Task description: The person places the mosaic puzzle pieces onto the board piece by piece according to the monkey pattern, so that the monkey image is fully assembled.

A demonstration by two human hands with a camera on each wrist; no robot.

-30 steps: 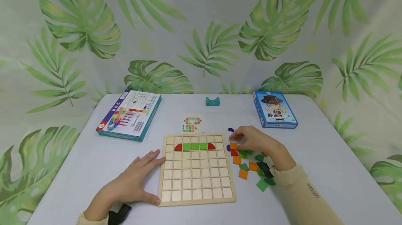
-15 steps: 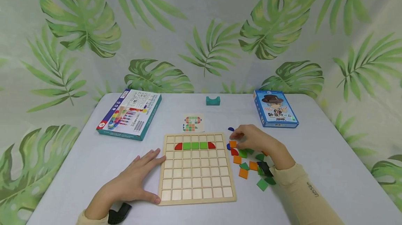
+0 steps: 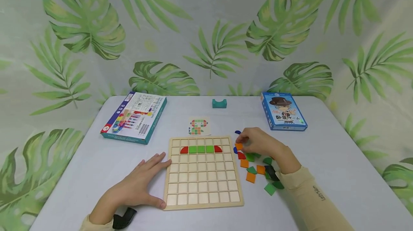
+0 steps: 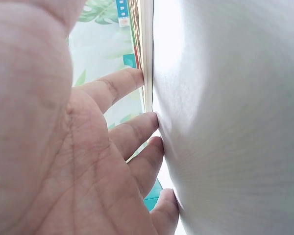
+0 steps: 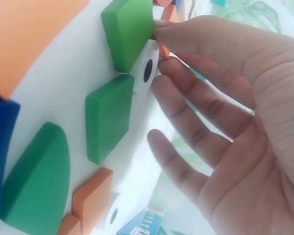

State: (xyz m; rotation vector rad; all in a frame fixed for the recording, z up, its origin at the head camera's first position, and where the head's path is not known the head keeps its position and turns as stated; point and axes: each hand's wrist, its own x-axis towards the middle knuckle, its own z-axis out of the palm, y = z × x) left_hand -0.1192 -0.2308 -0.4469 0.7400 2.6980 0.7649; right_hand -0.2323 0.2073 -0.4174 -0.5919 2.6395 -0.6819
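Note:
My left hand [image 3: 142, 184] lies with spread fingers at the left side of a wooden grid board [image 3: 241, 202], thumb at its near corner. In the left wrist view, fingertips [image 4: 137, 77] meet the board's edge [image 4: 147, 49]. Three green square tiles [image 3: 201, 149] sit in a row on the board between two red quarter-round tiles [image 3: 184, 150]. My right hand [image 3: 259, 141] pinches an orange square tile [image 3: 238, 146] between thumb and fingers, just right of the board; the right wrist view shows this orange tile [image 5: 165, 49] partly hidden behind the thumb.
Loose tiles lie right of the board, among them an orange square [image 3: 250, 177], a green square [image 3: 270, 189] and a red tile [image 3: 241, 155]. A picture card [image 3: 208, 130] lies behind the board. Farther back are two boxes [image 3: 133, 118] [image 3: 284, 112] and a teal block [image 3: 219, 104].
The orange square tile has shifted slightly away from the red tile and turned a little in my right hand's fingers. My left hand keeps its place at the board.

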